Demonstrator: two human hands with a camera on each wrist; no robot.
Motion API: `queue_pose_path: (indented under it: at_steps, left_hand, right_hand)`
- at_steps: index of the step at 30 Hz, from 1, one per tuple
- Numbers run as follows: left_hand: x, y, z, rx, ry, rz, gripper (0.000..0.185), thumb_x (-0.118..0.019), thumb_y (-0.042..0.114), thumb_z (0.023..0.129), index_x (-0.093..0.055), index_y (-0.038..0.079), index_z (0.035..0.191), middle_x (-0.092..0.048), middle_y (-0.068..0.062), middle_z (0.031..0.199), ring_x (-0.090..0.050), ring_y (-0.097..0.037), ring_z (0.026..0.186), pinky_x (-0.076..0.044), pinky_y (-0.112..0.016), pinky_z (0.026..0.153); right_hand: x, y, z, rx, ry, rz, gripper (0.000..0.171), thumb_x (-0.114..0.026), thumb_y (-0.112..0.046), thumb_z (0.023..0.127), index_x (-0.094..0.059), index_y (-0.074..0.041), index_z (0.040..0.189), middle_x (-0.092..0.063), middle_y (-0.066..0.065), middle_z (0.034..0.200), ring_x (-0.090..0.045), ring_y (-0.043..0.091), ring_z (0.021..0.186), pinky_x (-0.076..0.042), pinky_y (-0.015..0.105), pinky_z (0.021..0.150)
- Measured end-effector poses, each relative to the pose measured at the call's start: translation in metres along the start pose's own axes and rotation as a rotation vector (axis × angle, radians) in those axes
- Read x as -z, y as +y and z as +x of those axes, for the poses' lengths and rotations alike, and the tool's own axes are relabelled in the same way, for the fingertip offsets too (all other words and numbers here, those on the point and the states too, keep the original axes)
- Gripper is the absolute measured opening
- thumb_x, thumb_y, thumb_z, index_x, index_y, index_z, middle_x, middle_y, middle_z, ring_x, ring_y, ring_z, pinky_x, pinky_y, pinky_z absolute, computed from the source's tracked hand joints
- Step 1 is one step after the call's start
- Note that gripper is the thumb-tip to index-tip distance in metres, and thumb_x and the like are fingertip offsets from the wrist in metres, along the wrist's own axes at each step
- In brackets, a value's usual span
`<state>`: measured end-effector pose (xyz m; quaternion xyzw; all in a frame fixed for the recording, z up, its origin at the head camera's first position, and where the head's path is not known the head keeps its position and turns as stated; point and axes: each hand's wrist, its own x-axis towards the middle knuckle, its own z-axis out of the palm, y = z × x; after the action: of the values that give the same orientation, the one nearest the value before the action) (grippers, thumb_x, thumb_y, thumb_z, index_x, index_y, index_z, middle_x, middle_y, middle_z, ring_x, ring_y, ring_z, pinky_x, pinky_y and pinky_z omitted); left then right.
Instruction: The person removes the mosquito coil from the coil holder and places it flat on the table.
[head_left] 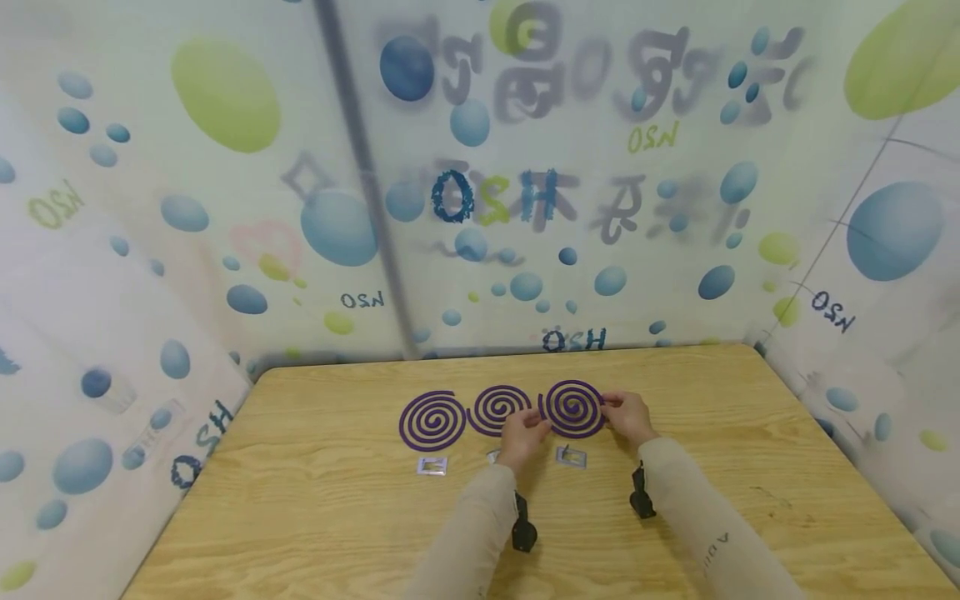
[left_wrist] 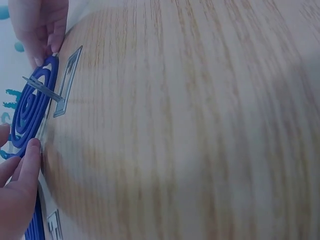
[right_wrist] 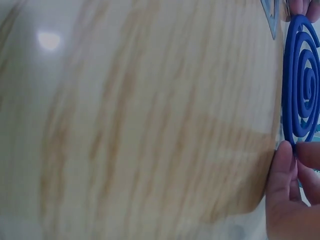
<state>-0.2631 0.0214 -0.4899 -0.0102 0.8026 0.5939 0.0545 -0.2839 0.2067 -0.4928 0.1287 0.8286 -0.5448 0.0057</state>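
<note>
Both hands pinch a purple mosquito coil [head_left: 573, 407] at opposite edges. My left hand [head_left: 521, 437] has the thumb and fingers at its left rim, and my right hand [head_left: 630, 418] grips the right rim. In the left wrist view this coil [left_wrist: 30, 107] looks blue, with fingertips at either end. Just in front of it lies a flat metal coil stand [head_left: 572, 457], its narrow tongue [left_wrist: 42, 90] bent up. The right wrist view shows the thumb and fingers of the right hand [right_wrist: 290, 200] closed on the coil's edge.
To the left lie a second coil [head_left: 497, 408], partly behind the left hand, and a third coil [head_left: 433, 421]. A metal stand [head_left: 432, 466] sits before the third; another stand [head_left: 492, 457] is mostly hidden by the left hand. A patterned curtain [head_left: 465, 275] hangs behind the wooden table [head_left: 315, 500].
</note>
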Motion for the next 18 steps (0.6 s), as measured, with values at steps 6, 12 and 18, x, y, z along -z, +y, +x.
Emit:
queue_pose_path:
  at_steps: [6,12,18]
  left_hand:
    - [0.0006,-0.0014,0.0007,-0.038,-0.015,0.043,0.034,-0.063,0.009,0.082,-0.056,-0.008,0.111,-0.063,-0.015,0.099,-0.060,-0.022,0.088,-0.051,-0.027,0.079]
    - [0.0000,-0.0020,0.0007,-0.027,-0.024,0.063,0.037,-0.063,0.011,0.082,-0.055,-0.007,0.113,-0.061,-0.015,0.102,-0.057,-0.026,0.096,-0.047,-0.033,0.087]
    - [-0.0022,-0.0041,0.0026,-0.038,-0.032,0.057,0.038,-0.064,0.011,0.081,-0.055,-0.008,0.113,-0.062,-0.015,0.102,-0.058,-0.025,0.095,-0.047,-0.032,0.086]
  right_hand:
    - [0.0004,0.0007,-0.0002,0.019,-0.006,-0.020,0.027,-0.051,0.008,0.083,-0.053,0.016,0.109,-0.059,0.024,0.093,-0.058,0.014,0.065,-0.053,0.020,0.056]
    - [0.0011,-0.0005,-0.0006,-0.003,-0.022,-0.027,0.027,-0.050,0.006,0.084,-0.054,0.014,0.110,-0.059,0.022,0.093,-0.057,0.013,0.066,-0.053,0.021,0.058]
    - [0.0029,0.0003,0.0002,-0.018,-0.017,-0.036,0.027,-0.051,0.004,0.085,-0.054,0.013,0.110,-0.059,0.022,0.094,-0.056,0.011,0.066,-0.052,0.020,0.056]
